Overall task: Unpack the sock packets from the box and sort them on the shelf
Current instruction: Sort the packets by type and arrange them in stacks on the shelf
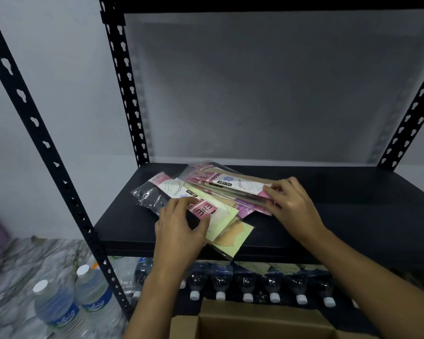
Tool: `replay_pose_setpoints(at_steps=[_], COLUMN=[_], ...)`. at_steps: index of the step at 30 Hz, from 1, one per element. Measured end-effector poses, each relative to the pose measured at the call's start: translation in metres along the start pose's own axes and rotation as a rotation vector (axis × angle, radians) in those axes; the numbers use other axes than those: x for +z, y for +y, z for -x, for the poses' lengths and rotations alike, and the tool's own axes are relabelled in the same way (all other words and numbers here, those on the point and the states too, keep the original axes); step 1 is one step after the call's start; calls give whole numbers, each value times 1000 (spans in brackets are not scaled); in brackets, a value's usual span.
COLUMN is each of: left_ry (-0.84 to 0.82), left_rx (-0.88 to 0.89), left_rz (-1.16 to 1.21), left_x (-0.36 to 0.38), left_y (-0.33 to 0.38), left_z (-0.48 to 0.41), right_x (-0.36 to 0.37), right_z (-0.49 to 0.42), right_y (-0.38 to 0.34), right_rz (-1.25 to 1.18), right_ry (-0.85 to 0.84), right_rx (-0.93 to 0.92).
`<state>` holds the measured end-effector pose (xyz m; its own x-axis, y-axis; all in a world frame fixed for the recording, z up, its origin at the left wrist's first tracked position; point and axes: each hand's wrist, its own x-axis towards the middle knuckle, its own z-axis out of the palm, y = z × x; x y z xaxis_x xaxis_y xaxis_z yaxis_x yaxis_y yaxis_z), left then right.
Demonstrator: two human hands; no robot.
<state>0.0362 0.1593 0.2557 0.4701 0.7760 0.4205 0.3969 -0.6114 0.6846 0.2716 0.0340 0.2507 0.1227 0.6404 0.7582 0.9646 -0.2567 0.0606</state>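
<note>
My left hand (181,231) pinches a pink-labelled packet (202,209) between thumb and curled fingers. It lies at the near side of the sock packets (220,190), heaped between my hands on the black shelf (340,216). My right hand (291,204) grips the heap's end, fingers curled. The open box (255,319) sits below my wrists.

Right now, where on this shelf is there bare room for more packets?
Bare: the shelf right of the right hand, to the right upright. Also a strip left of the left hand. Crowded: the sock packets between them.
</note>
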Motion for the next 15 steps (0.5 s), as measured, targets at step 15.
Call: replay_pose_setpoints(at_steps=[15], left_ry=[123], left_rx=[-217], left_rz=[99], left_x=[-14], left_y=[-21], left_z=[-7], right_x=[-48], right_z=[28], right_y=[24], right_rz=[27], right_ry=[247], right_rx=[-113])
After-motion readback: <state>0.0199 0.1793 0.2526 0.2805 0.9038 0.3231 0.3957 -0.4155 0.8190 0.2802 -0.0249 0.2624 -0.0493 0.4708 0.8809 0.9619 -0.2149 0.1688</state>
